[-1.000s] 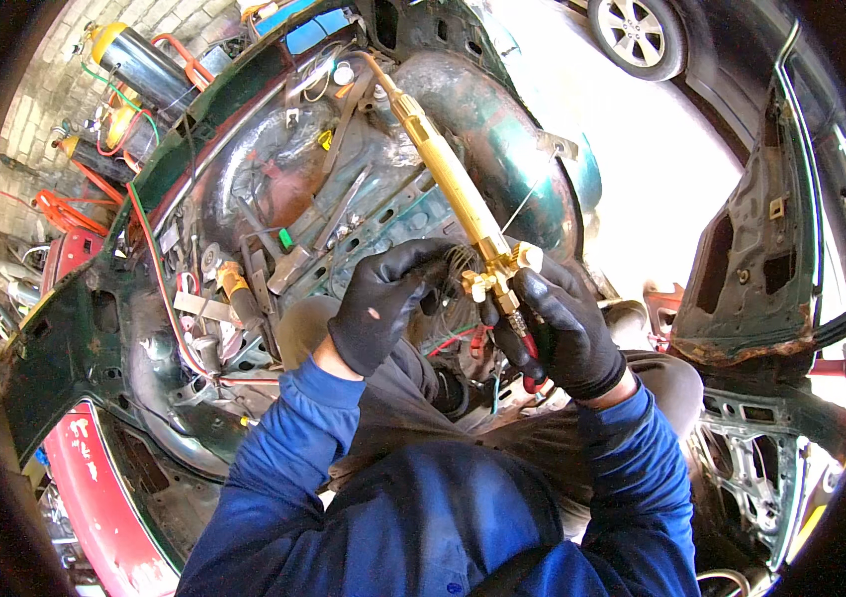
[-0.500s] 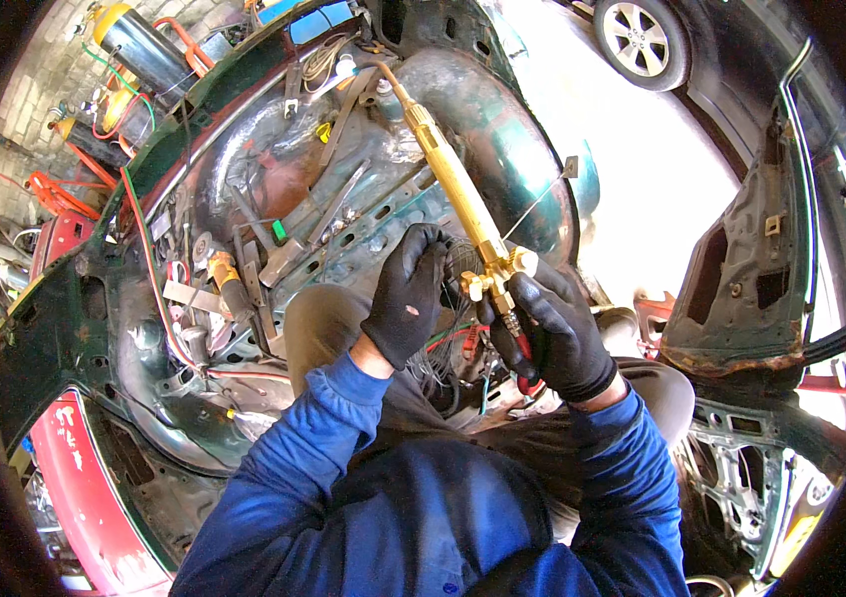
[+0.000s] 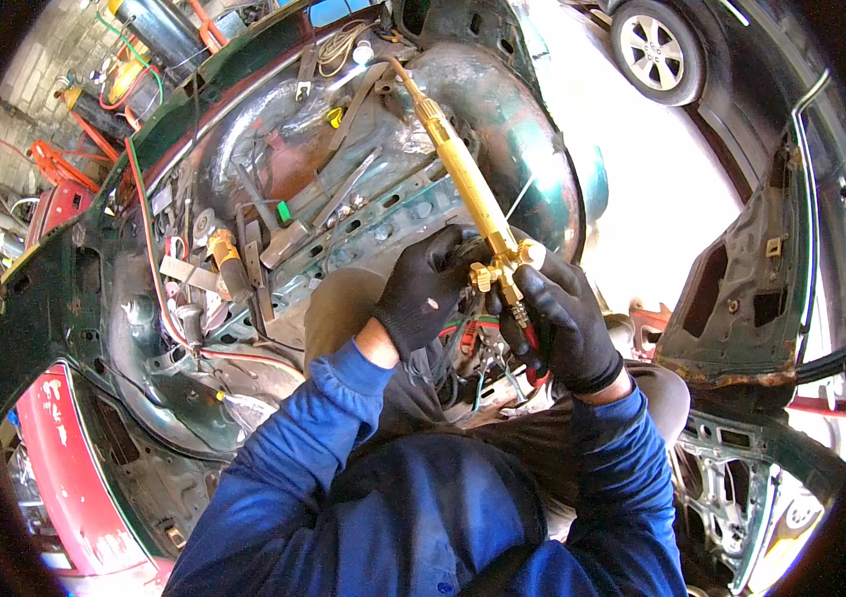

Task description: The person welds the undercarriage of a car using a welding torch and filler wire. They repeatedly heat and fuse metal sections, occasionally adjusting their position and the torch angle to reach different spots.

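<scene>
Presently gripping a brass cutting torch with both black-gloved hands: right hand wrapped around the lower handle, fingers clamped just under the valve block, left hand closed against the same valves from the other side. Running up and away from the fingers, torch tip near the stripped green car body; red and green hoses trailing well left of the fingers.
</scene>
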Demonstrator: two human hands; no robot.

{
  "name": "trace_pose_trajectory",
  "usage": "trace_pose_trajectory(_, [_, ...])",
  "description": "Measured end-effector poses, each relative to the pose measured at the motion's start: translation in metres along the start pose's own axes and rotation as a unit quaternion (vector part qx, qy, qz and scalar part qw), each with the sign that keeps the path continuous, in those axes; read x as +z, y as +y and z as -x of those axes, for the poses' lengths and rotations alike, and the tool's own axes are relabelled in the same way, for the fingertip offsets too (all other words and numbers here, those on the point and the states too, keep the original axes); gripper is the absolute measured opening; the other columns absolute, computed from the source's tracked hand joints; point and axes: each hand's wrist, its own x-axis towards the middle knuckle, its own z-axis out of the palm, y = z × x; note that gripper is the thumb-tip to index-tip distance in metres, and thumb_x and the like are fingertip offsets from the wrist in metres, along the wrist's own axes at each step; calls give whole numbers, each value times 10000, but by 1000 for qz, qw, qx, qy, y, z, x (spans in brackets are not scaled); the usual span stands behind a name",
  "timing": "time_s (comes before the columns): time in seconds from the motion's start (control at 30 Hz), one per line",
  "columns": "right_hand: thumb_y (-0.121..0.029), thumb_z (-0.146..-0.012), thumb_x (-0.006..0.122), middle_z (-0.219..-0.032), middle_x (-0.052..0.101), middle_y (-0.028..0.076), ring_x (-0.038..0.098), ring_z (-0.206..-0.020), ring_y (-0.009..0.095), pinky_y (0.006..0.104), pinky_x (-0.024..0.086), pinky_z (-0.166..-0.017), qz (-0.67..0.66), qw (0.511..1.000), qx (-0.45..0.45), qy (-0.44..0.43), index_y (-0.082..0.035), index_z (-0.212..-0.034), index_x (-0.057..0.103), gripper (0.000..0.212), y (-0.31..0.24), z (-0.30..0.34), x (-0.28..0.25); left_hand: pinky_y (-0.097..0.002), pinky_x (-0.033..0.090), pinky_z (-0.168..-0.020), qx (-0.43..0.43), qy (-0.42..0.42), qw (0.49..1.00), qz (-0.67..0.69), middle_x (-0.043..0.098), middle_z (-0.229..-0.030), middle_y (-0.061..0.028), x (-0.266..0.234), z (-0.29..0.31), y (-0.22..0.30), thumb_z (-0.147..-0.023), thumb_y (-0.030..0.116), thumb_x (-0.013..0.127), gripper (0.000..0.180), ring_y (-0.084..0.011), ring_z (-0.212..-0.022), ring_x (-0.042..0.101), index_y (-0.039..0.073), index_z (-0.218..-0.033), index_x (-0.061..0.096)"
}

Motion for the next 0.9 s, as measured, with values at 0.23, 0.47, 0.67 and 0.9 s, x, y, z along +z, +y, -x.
trace_pose_trajectory(0.23, [-430,-1056,657,-1025,730,77,638,-688,114,252,512,-599,-9,999,34,20,5,-1636,448,755,-1,-6,3,-401,531,-653,-78,243,967,17,688,-793,-119,21,-44,-98,-1091,311,634,311,-205,-701,666,10,-1042,698])
trace_pose_trajectory(0.47, [-124,-866,764,-1260,711,137,704,-1097,226,350,596,-926,-3,957,32,289,63,-1542,522,742,14,20,-3,-513,555,-827,-149,355,912,141,746,-969,-245,19,-121,-211,-1066,272,615,278,-410,-907,716,14,-1107,708])
trace_pose_trajectory(0.67, [-251,-978,749,-835,663,135,530,-461,214,378,450,-423,65,943,64,319,73,-1571,405,758,16,68,-77,-465,531,-1082,-69,369,924,71,712,-1366,-272,16,-127,-216,-1114,305,561,463,-402,-1266,699,23,-1474,633])
trace_pose_trajectory(0.9, [-287,-1004,689,-783,647,135,462,-373,214,369,402,-359,97,924,79,361,69,-1595,361,763,-8,5,-14,-516,594,-886,-133,358,924,-7,752,-1141,-235,15,-146,-215,-1085,202,604,522,-422,-1024,739,287,-1598,562])
